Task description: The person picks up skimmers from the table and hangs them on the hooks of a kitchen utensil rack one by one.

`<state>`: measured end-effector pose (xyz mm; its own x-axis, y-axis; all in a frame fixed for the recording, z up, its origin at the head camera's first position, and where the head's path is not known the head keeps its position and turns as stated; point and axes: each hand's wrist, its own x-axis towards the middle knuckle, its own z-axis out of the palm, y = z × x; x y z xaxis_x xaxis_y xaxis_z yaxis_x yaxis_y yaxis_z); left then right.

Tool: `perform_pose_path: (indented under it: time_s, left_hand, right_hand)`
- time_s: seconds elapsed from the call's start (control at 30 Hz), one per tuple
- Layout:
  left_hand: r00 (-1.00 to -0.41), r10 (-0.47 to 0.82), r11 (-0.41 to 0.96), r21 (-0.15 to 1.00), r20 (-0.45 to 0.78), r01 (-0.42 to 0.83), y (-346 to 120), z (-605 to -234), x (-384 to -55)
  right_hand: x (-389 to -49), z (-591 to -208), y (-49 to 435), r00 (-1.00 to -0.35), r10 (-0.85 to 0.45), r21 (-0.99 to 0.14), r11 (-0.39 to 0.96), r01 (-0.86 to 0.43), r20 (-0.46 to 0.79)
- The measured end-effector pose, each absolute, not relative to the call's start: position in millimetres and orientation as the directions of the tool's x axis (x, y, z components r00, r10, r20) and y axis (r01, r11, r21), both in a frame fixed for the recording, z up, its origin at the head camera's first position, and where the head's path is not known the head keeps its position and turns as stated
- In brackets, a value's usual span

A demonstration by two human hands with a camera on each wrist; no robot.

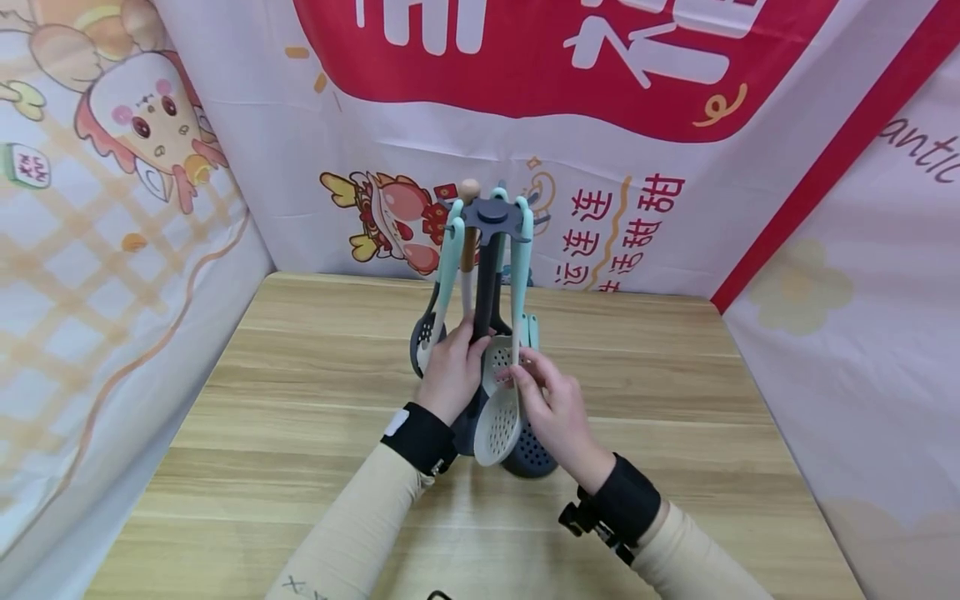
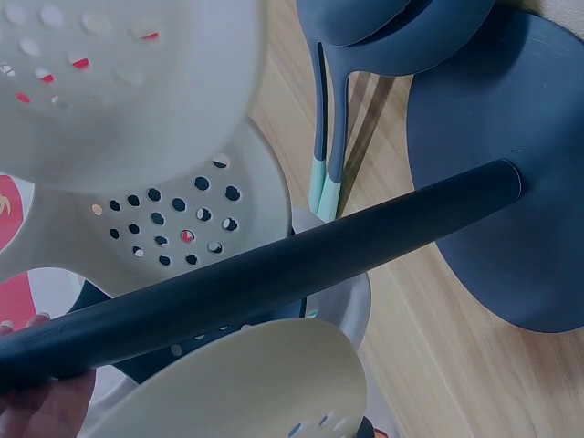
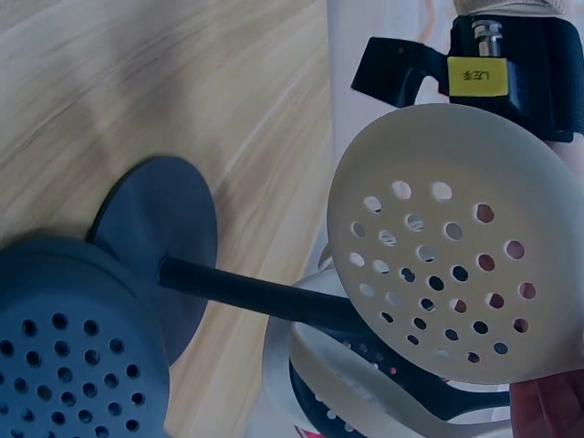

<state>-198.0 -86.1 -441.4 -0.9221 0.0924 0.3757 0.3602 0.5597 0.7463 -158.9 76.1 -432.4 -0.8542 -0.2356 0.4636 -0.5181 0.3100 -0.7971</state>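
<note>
A utensil stand with a dark hooked top (image 1: 492,213) rises from the table on a dark pole (image 1: 486,287). My left hand (image 1: 450,379) grips the pole below the hanging utensils. The fingers of my right hand (image 1: 558,408) pinch the stem of a pale skimmer (image 1: 498,442), whose mint handle still hangs at the top. The skimmer's perforated bowl (image 3: 392,146) fills much of the right wrist view. Behind it another pale perforated utensil (image 2: 246,173) appears in the left wrist view. The stand's round dark base (image 2: 493,265) rests on the wood.
A dark blue perforated utensil (image 1: 531,462) lies by the base; two dark stems with mint ends (image 2: 328,187) show beside it. A dark slotted utensil (image 1: 417,342) and a wooden-handled one (image 1: 469,242) hang from the stand. Printed cloth (image 1: 480,142) walls the wooden table (image 1: 300,400).
</note>
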Motion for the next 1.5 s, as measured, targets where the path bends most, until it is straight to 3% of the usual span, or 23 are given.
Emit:
perform_pose_path:
  time_s: [1.0,1.5]
  left_hand:
    - [-0.897,0.106,0.557,0.722,0.429,0.411,-86.5,-442.4,-200.0]
    - [-0.908,0.112,0.574,0.719,0.405,0.391,-86.8,-444.1,-202.5]
  right_hand:
    - [-191.0,-440.6,77.3,-0.86,-0.226,-0.741,0.437,-0.51,0.458]
    - [-194.1,-444.6,78.5,-0.846,-0.213,-0.765,0.36,-0.533,0.489]
